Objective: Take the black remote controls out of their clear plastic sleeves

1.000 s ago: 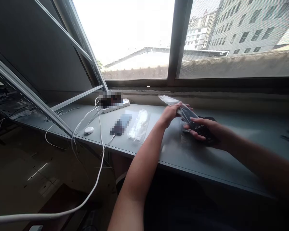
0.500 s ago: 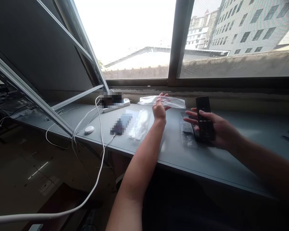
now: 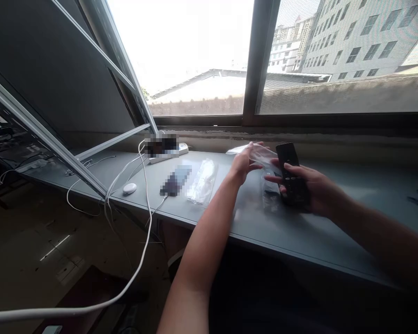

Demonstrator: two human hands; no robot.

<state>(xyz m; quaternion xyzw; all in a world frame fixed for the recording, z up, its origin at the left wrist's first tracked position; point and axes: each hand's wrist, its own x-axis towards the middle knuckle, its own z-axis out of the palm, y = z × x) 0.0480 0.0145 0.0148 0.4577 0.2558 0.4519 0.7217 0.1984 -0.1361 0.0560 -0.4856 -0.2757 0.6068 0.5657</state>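
One long grey desk. One left hand, fingers closed on a clear plastic bag, raised above the desk. One right hand, clamped round a black remote control, tilted upward, buttons showing. One clear packet, lying beside the remote. One round white puck, far left.

Glare whitens the window, while the floor lies in shadow, seemingly soft-focused.

I have room between the forearms at the bench's front edge; leftward, the white cable and slanted metal frame obstruct me.
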